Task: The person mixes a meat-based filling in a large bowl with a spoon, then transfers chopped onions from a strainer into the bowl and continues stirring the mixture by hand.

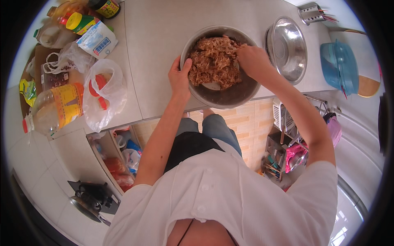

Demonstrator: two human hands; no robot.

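A round metal mixing bowl [226,103] sits by the counter's front edge, holding a brown, shredded mixture [214,63] that looks like minced filling. My left hand [180,75] grips the bowl's left rim, with the thumb over the edge and the fingers outside. At the right side of the bowl, my right hand [254,60] is curled, its fingers at the mixture's edge. Whether it holds a utensil is hidden by the hand and the mixture. Part of the bowl's bare bottom shows below the mixture.
Right of the bowl stand a perforated metal colander [287,49], a blue plastic basket [338,67] and a metal utensil holder [309,14]. On the left are an oil bottle [58,107], a plastic bag [104,113], a white packet [98,40] and several bottles. An opened drawer [115,153] lies below.
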